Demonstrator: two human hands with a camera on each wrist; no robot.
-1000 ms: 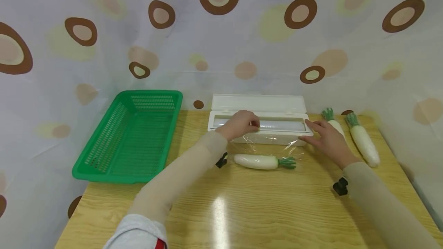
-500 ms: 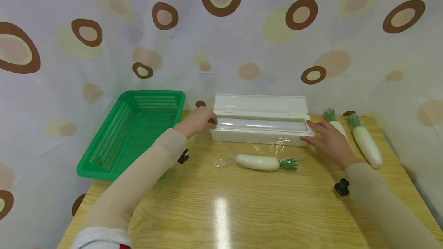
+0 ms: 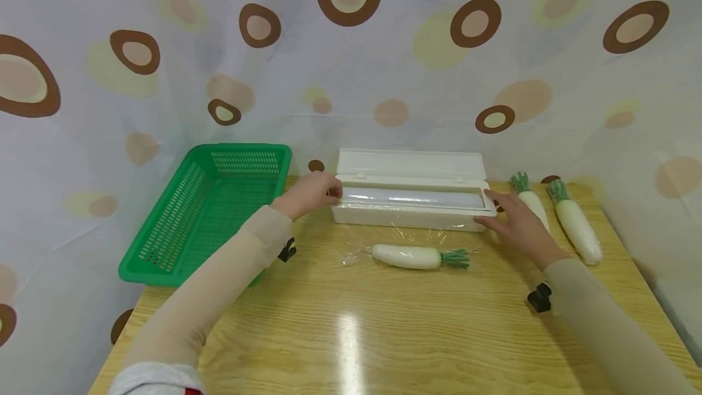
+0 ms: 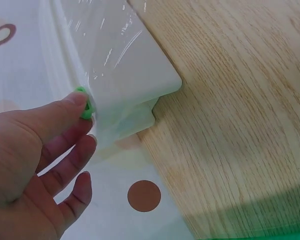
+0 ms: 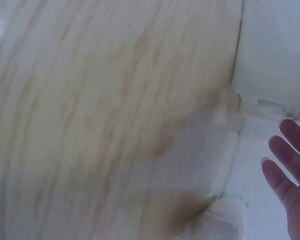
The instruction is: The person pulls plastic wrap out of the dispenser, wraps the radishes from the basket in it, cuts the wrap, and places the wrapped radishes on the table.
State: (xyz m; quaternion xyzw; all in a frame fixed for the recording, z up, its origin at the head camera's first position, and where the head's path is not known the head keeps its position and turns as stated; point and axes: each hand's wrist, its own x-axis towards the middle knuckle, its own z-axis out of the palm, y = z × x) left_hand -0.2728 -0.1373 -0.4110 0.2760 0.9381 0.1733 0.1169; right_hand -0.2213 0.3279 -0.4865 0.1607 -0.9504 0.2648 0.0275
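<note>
A white cling film box [image 3: 406, 218] stands at the back of the table, its lid raised and a film roll [image 3: 411, 197] inside. At its left end my left hand [image 3: 309, 192] pinches a small green slide cutter [image 4: 89, 111] between thumb and index finger, the other fingers loosely bent. My right hand [image 3: 521, 224] holds the box's right end, thumb on the front and index finger on the top corner. In the right wrist view, other fingers [image 5: 285, 155] extend beside the box end. A white radish [image 3: 406, 256] with green stalks lies before the box, with clear film around it.
A green perforated basket [image 3: 205, 285] stands on the left of the wooden table [image 3: 411, 334]. Two more white radishes lie at the right, one [image 3: 578, 230] near the edge and another [image 3: 533, 205] partly behind my right hand. A patterned cloth [image 3: 351, 78] hangs behind.
My left hand has slid left along the box's front edge, from its middle to its left end, then stayed there. The film in front now lies lower. My right hand keeps its hold.
</note>
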